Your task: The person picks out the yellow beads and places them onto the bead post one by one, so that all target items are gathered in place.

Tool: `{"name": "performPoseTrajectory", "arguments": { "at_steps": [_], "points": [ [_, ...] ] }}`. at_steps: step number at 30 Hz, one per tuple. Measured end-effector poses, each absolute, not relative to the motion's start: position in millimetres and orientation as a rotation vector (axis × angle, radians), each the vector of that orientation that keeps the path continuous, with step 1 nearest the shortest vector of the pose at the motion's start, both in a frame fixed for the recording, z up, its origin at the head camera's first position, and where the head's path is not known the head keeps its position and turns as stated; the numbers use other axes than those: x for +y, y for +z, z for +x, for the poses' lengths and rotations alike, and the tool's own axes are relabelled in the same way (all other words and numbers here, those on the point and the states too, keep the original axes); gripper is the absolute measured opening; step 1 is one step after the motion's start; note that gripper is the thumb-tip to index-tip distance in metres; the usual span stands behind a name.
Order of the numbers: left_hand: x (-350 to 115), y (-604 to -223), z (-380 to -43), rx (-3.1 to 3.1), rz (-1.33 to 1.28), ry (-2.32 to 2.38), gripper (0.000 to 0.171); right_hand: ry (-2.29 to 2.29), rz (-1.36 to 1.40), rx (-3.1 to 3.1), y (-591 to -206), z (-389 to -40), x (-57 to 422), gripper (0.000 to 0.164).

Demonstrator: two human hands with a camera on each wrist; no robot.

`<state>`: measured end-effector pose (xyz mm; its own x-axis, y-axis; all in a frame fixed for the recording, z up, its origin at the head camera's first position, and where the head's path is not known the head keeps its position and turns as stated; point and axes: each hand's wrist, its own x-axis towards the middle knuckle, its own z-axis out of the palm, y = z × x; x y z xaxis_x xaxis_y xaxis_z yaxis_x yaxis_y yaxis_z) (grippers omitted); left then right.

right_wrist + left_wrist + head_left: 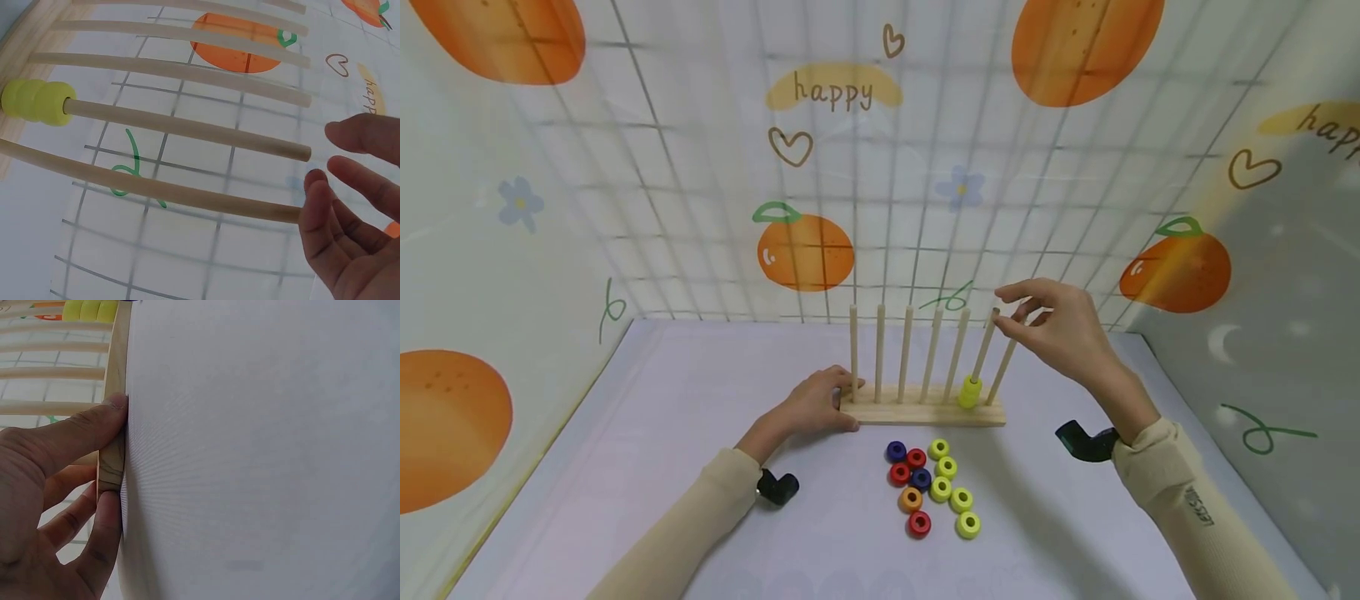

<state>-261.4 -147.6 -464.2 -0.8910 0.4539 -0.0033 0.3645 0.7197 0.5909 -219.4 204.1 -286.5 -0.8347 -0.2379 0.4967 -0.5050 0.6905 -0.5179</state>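
A wooden peg rack with several upright pegs stands on the table. My left hand grips its left end; in the left wrist view the thumb lies on the base's edge, with other fingers round the end. Three yellow beads are stacked at the foot of the second peg from the right. At the top of that peg is my right hand, its thumb and fingers apart with nothing between them. In the right wrist view, its fingertips overlap the tip of the outermost peg.
Loose ring beads lie in front of the rack: several yellow ones, red ones, two dark blue ones and an orange one. A printed cloth with oranges and grid lines hangs behind the table.
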Motion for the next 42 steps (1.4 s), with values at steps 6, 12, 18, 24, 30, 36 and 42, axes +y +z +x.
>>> {"name": "performPoseTrajectory", "arguments": {
  "at_steps": [6, 12, 18, 24, 30, 36, 42],
  "points": [
    [-147.2, -465.8, -259.6, 2.768, 0.675, 0.913, 0.068, 0.976, 0.541, -2.523, -292.4, -207.5, 212.9, 0.025],
    [-147.4, -468.8, -260.2, 2.771, 0.697, 0.920, 0.067, 1.015, 0.490, -2.520, -307.5, -191.8, 228.4, 0.027],
    [-146.5, -466.1, -263.5, 2.774, 0.711, 0.906, 0.068, 1.092, 0.420, -2.504, -332.6, -176.7, 250.7, 0.026],
    [-145.7, -462.5, -266.8, 2.788, 0.724, 0.886, 0.069, 1.190, 0.342, -2.539, -371.2, -158.4, 262.6, 0.026],
    [-146.8, -464.1, -267.8, 2.794, 0.732, 0.891, 0.067, 1.316, 0.275, -2.623, -415.5, -138.8, 258.8, 0.027],
    [-146.2, -463.6, -266.5, 2.782, 0.732, 0.906, 0.068, 1.393, 0.148, -2.666, -443.9, -122.4, 254.7, 0.030],
    [-146.5, -465.1, -264.7, 2.770, 0.721, 0.896, 0.070, 1.597, 0.123, -2.626, -466.4, -107.7, 251.6, 0.032]
  ]
}}
